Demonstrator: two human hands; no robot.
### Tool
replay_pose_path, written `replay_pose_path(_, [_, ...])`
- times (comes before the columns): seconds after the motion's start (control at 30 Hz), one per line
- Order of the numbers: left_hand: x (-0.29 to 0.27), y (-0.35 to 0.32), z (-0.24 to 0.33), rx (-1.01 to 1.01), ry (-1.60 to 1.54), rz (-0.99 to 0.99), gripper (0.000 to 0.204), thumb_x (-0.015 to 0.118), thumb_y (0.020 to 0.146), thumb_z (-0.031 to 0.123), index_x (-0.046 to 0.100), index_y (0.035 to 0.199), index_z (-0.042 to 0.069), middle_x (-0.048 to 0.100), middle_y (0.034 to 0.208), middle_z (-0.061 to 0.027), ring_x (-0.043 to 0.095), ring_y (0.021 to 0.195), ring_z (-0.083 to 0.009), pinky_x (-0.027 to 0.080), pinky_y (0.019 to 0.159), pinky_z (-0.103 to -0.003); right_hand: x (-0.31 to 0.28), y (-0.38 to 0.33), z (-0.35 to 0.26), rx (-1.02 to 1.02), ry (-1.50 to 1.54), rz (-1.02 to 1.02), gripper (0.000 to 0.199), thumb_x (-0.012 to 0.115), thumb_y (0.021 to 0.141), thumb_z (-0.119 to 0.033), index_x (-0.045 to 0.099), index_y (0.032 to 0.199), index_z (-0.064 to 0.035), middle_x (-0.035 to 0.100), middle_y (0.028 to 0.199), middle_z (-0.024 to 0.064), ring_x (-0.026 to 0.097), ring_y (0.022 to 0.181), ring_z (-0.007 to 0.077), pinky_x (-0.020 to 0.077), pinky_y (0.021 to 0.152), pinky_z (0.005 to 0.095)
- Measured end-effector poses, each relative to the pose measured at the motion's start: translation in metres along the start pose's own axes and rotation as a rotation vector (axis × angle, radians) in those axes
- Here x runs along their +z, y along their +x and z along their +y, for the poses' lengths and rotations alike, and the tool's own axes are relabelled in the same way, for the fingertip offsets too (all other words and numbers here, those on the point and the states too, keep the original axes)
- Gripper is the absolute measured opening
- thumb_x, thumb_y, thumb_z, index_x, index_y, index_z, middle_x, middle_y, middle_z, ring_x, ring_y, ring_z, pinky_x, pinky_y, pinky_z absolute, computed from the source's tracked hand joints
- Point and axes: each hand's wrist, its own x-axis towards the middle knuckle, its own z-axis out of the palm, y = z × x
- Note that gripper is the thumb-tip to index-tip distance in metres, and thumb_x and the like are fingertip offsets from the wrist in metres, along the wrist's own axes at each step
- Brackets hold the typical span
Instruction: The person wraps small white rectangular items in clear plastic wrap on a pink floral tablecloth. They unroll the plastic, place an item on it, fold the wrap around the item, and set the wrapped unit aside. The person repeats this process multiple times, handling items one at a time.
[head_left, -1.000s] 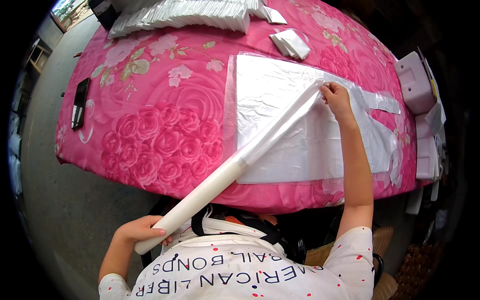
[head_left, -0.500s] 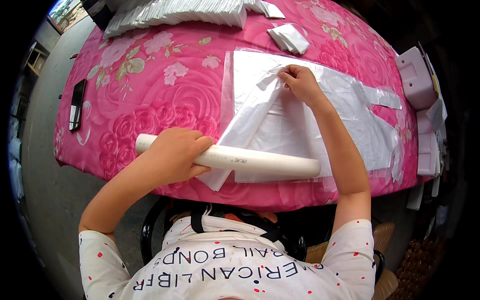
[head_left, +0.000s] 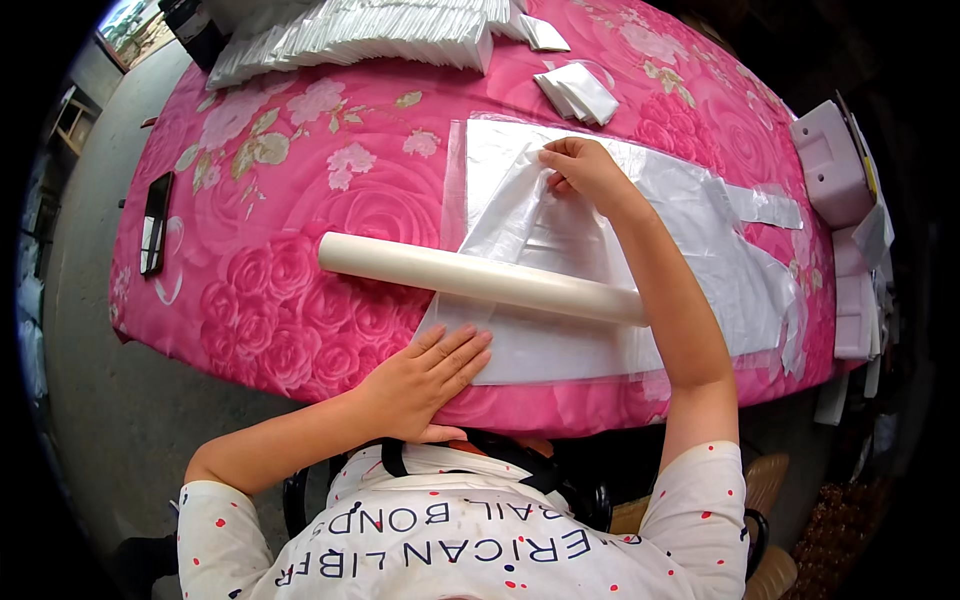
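A stack of thin translucent plastic bags (head_left: 700, 230) lies spread on the table. My right hand (head_left: 590, 175) pinches the top plastic bag (head_left: 505, 215) near its far edge, raising it in a folded, slanting strip. Across the bags rests a white plastic pipe (head_left: 480, 275), its left end over the pink cloth and its right end by my right forearm. My left hand (head_left: 430, 375) is flat with fingers stretched out, pressing on the near left corner of the plastic just below the pipe; it holds nothing.
A pink rose-patterned cloth (head_left: 290, 200) covers the table. Folded white packets (head_left: 580, 92) lie beyond the bags, and a long row of them (head_left: 370, 35) stands at the far left. A black phone (head_left: 155, 222) lies at the left edge. Lilac foam boxes (head_left: 832, 165) stand at the right.
My left hand has let go of the pipe and come down nearer to me onto the plastic. The pipe now lies slightly farther right. My right hand has shifted a little left with the bag.
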Motion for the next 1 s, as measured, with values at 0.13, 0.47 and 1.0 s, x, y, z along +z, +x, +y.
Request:
replay_pose_path(0.13, [0.01, -0.002, 0.017, -0.058, 0.032, 0.067, 0.085, 0.041, 0.08, 0.065, 0.038, 0.131, -0.004, 0.031, 0.141, -0.0212, 0.026, 0.133, -0.0333, 0.014, 0.109, -0.046, 0.01, -0.046, -0.01, -0.217, -0.232, 0.105, 0.067, 0.063, 0.084, -0.03, 0.032, 0.135, 0.0014, 0.051, 0.12, 0.0197, 0.057, 0.097, 0.0243, 0.0475, 0.08, 0.0335])
replay_pose_path(0.47, [0.026, -0.001, 0.048, -0.154, 0.033, 0.133, 0.081, 0.045, 0.081, 0.061, 0.037, 0.133, 0.0, 0.026, 0.143, -0.024, 0.02, 0.135, -0.037, 0.01, 0.109, -0.049, 0.028, -0.152, 0.029, -0.504, -0.621, 0.183, 0.048, 0.065, 0.076, -0.013, 0.053, 0.122, -0.0093, 0.059, 0.099, 0.0109, 0.054, 0.091, 0.0297, 0.0442, 0.081, 0.0382])
replay_pose_path(1.0, [0.036, -0.015, 0.045, 0.004, 0.284, 0.098, 0.047, 0.041, 0.088, 0.023, 0.04, 0.133, 0.009, 0.037, 0.14, -0.0109, 0.031, 0.132, -0.0267, 0.02, 0.108, -0.045, 0.053, -0.193, 0.024, -0.698, -0.701, 0.02, 0.051, 0.066, 0.069, -0.006, 0.057, 0.118, -0.014, 0.056, 0.111, 0.0061, 0.052, 0.103, 0.0244, 0.0342, 0.097, 0.0463])
